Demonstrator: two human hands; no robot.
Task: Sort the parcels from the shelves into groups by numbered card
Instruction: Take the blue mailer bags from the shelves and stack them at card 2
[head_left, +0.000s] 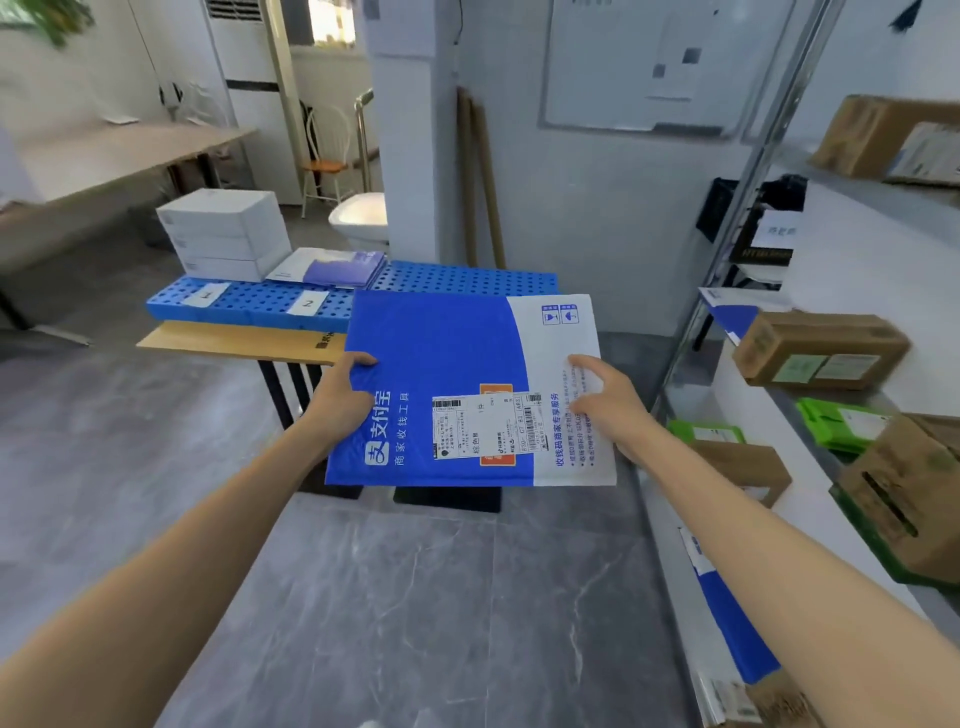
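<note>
Looking left of the envelope (447, 353) you hold, and beyond it, you see a stack of white boxes (223, 234) on a blue board (467, 278); card 1 (208, 294) lies nearer the envelope, card 2 (308, 303) nearer still, with purple packets (343, 270) just beyond its far left corner; your left hand (343, 397) grips the envelope's left edge, thumb on top, fingers curled under; the envelope hangs flat in the air, label up, its far edge overlapping the board; your right hand (608, 405) pinches its white right edge, thumb and forefinger on top; right of the envelope stand shelves (753, 161) with brown boxes (815, 348) and green packets (831, 421).
</note>
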